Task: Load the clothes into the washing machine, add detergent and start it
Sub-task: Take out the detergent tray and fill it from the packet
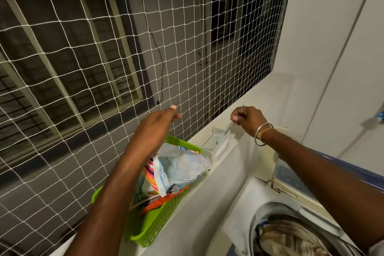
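Observation:
The washing machine (228, 199) fills the lower right, its drum (291, 237) open and holding brown striped clothes. At its back left corner the detergent drawer (218, 147) is pulled open, with pale powder inside. My right hand (248, 118) pinches a thin metal spoon (228, 128) that is tipped down into the drawer. An open detergent bag (182, 164) stands in a green plastic basket (160, 220) on the ledge to the left of the machine. Above the bag, close to the netting, is my left hand (160, 120). Its fingers are curled together with nothing visible in them.
White safety netting (104, 48) covers the opening straight ahead, right behind the basket and the drawer. The machine's raised lid (291, 178) stands at the right under my right forearm. A white wall (332, 58) rises to the right.

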A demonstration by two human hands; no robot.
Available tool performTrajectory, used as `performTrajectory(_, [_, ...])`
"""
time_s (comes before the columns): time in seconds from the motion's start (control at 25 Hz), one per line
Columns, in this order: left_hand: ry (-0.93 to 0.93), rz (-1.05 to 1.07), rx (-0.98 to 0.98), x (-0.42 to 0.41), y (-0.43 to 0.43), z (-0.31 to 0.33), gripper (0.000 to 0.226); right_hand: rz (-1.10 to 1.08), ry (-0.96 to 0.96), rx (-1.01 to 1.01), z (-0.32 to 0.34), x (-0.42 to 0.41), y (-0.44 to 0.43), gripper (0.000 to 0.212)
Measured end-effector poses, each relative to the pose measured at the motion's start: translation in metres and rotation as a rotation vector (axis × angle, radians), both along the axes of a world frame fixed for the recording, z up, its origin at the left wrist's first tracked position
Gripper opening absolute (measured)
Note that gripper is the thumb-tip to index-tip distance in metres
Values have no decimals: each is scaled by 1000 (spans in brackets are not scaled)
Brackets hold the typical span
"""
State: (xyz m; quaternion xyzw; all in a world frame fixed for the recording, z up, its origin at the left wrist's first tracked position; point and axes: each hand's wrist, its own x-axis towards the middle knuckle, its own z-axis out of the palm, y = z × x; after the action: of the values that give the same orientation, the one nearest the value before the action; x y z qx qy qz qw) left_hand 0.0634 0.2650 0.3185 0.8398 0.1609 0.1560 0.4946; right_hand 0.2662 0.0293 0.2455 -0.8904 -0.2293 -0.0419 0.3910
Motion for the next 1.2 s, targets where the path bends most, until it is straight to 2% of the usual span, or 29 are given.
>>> performTrajectory(0.2, [-13, 1, 1, -2, 0, -1, 50, 71, -109, 143, -10, -3, -8, 21])
performTrajectory(0.36, [-10, -6, -14, -4, 0, 0, 51, -13, -139, 225, -7, -1, -11, 12])
performTrajectory(0.44, [-6, -17, -24, -4, -1, 1, 50, -88, -45, 311, -1, -1, -13, 12])
performTrajectory(0.6, [-3, -32, -28, -5, 0, 2, 48, -147, 318, 667, 18, -21, -16, 15])
performTrajectory(0.76, [2, -36, -45, -6, 1, 1, 47, -57, 446, 850, 37, -64, -18, 18])
performTrajectory(1.04, [21, -48, -39, -10, -1, -4, 46, 80, 475, 900, 46, -156, -22, 18])
performTrajectory(1.2, [18, -70, -47, -13, -1, -5, 43, 134, 333, 764, 40, -194, -11, 14])
